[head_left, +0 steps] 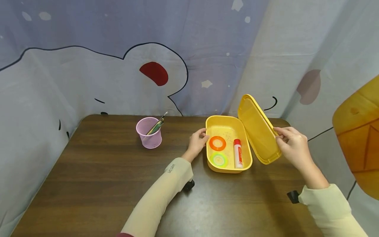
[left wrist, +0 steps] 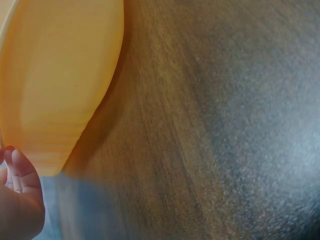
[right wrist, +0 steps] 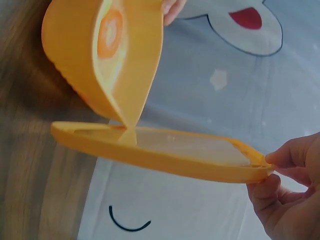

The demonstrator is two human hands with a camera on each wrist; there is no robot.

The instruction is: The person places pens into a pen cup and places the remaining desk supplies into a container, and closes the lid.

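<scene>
A yellow plastic box [head_left: 229, 120] stands on the table with its top uncovered. Inside lie an orange ring-shaped tape roll [head_left: 211, 144], a yellow-green tape roll [head_left: 212, 159] and a glue stick [head_left: 238, 154] with a red cap. My left hand [head_left: 197, 142] grips the box's left rim, with the thumb at the edge. In the right wrist view the yellow lid [right wrist: 165, 155] is tilted beside the box, one edge against its rim. My right hand [head_left: 293, 146] pinches the lid's outer edge between thumb and fingers.
A pink mesh pen cup [head_left: 151, 141] holding a few pens or pencils [head_left: 157, 125] stands on the brown wooden table [head_left: 103, 184], left of the box. A printed curtain [head_left: 118, 82] hangs behind the table and along its sides.
</scene>
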